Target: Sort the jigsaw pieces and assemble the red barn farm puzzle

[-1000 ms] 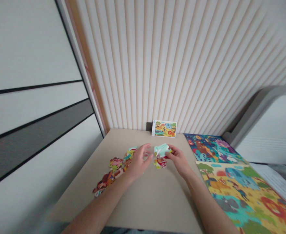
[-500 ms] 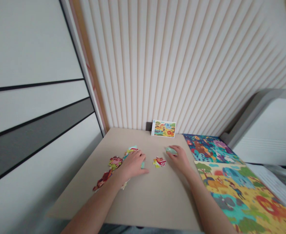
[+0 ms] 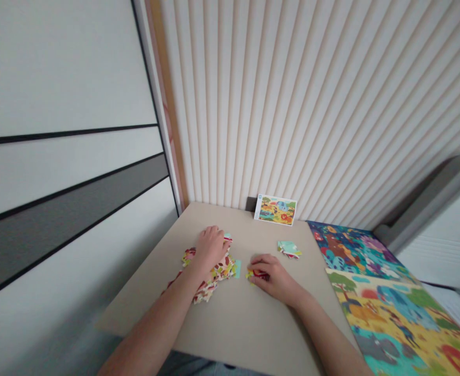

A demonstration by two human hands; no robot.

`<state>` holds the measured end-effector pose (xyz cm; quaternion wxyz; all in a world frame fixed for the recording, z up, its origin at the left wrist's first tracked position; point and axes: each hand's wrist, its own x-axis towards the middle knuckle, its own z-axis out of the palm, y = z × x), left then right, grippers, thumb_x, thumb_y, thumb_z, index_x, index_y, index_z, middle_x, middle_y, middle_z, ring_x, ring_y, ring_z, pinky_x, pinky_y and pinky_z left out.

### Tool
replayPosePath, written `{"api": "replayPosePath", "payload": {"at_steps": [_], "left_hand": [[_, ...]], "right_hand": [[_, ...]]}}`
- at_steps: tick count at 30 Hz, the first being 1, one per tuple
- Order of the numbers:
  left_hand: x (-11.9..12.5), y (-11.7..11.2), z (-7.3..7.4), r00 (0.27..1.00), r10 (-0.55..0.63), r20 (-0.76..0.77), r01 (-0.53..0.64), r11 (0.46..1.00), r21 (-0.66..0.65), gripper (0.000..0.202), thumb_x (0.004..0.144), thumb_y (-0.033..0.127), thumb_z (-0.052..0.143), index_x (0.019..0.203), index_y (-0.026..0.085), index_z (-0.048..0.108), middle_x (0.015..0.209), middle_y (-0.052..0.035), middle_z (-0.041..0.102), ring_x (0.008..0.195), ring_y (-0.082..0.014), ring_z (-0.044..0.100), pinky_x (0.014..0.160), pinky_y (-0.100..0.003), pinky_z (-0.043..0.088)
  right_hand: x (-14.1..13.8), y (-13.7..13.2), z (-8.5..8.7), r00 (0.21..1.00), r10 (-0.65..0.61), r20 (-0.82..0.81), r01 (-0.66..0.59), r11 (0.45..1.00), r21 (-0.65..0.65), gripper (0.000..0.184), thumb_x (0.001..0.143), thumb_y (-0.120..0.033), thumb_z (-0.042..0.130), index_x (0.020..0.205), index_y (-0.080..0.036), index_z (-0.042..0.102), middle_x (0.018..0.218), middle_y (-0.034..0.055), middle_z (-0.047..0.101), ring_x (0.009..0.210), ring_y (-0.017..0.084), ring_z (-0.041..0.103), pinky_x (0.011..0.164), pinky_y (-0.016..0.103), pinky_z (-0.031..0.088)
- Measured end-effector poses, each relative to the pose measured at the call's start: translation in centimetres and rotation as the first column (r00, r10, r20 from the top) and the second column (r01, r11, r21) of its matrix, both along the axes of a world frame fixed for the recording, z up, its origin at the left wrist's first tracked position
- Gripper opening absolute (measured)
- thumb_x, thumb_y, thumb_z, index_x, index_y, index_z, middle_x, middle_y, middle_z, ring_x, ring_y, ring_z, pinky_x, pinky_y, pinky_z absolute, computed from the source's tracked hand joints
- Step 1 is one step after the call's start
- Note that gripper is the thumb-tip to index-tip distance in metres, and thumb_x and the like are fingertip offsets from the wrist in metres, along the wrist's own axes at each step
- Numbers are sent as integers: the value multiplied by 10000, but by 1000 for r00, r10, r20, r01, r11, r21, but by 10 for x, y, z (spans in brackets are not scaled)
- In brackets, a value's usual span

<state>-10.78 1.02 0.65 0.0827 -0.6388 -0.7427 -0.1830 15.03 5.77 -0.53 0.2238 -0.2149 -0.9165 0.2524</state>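
My left hand (image 3: 211,249) rests over the far side of a loose pile of jigsaw puzzle pieces (image 3: 222,267). Its fingers are bent down and drawn together, and whatever lies under them is hidden. To the right of the pile, my right hand (image 3: 271,275) has its thumb and fingers closed around a red and yellow puzzle piece (image 3: 258,273) on the table. A pale green puzzle piece (image 3: 237,268) sticks out at the pile's right edge, between the two hands. Beyond my right hand lies a small stack of pale green pieces (image 3: 288,247).
A picture card (image 3: 276,210) with animals leans at the table's (image 3: 230,326) back edge, against the ribbed wall (image 3: 230,104). On the right lie a dark blue finished puzzle (image 3: 351,248) and a yellow animal puzzle (image 3: 402,318). A white cabinet (image 3: 73,245) stands on the left.
My right hand has left the pale green pieces and come nearer, onto the red and yellow piece. My left hand has drawn its spread thumb in, uncovering more of the pile. The view has shifted.
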Motion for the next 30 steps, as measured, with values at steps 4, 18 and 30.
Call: {"api": "replayPosePath", "payload": {"at_steps": [4,18,30], "left_hand": [[-13,5,-9,996,89,9,-88,992,-94,351,914,485,598,937,158,724,1038,-174,655,1056,-320,589,914,-421,451],[-11,9,-4,982,70,176,-60,997,-57,325,845,345,700,1107,182,598,1014,-119,696,981,-278,647,843,-345,463],[-3,16,-6,850,-171,498,72,974,213,130,931,209,572,1032,202,654,1028,-78,724,957,-220,668,898,-339,491]], "right_hand": [[-19,-15,2,994,-81,72,78,995,55,417,929,-421,647,1320,-276,658,1160,99,665,1083,261,588,978,408,425],[-31,-8,-13,979,-199,-39,180,943,-280,362,738,-369,814,1039,-229,670,921,26,661,837,204,599,798,354,466],[-12,23,-16,776,-523,-353,274,783,-558,434,831,-481,705,1152,-193,665,805,2,595,709,167,552,646,300,451]]}}
